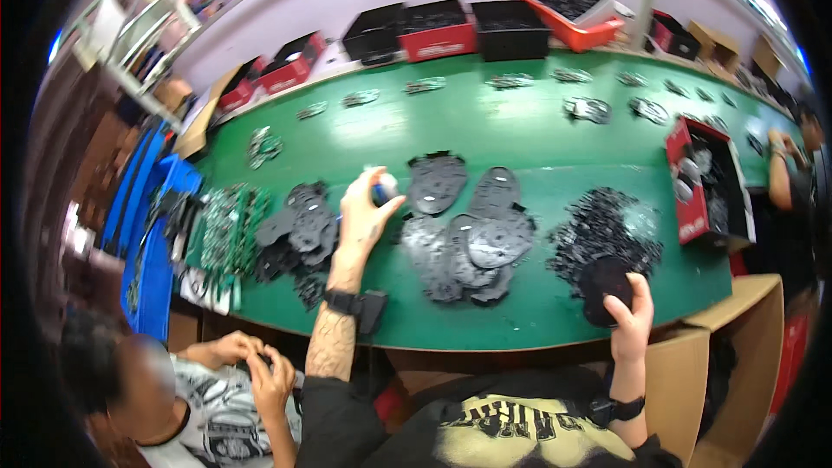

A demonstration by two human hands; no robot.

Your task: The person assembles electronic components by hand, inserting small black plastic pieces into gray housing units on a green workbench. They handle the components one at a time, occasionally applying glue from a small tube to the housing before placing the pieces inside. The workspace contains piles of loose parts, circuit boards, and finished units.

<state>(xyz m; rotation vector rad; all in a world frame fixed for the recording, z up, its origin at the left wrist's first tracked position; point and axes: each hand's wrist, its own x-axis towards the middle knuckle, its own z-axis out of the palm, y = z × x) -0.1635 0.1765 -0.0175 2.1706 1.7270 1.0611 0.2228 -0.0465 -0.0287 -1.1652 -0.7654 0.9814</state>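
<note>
My left hand (368, 204) is raised over the green table, its fingers curled round a small white and blue object (387, 185) whose kind I cannot make out. Between the thumb and fingers of my right hand (633, 316) is a black rounded plastic cover (600, 288), held at the near edge of a heap of small black parts (598, 230). Grey-black plastic covers (500, 243) lie piled between my hands, with another stack (437, 182) just right of my left hand. Left of that hand sits a further pile of dark covers (308, 225).
Green circuit boards (227, 230) stand in rows at the left, beside blue bins (143, 251). Small electronic assemblies (510, 81) line the table's far side, below black and red boxes (438, 30). A red box (689, 199) stands right. Co-workers sit at the lower left and far right.
</note>
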